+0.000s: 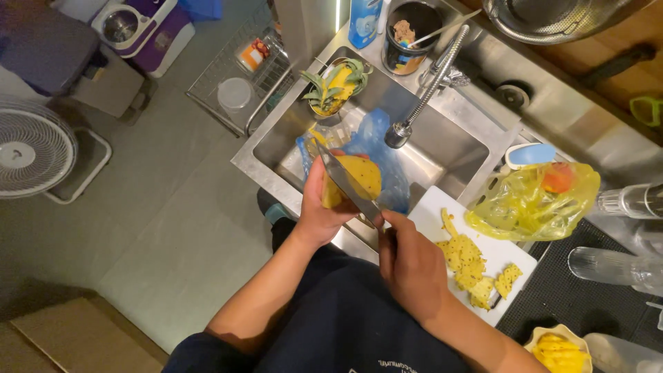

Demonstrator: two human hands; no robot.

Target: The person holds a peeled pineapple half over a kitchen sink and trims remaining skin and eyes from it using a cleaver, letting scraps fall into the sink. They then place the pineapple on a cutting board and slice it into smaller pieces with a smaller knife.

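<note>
Yellow peeled pineapple chunk (359, 178) sits gripped in left hand (323, 207) above stainless steel sink basin (449, 148), likely so trimmings fall onto blue plastic bag (376, 135). Right hand (412, 262) is clenched on long steel knife (347, 185), blade laid against the fruit. 1 white cutting board (431, 211) on the surface holds yellow peel scraps (468, 266).
</note>
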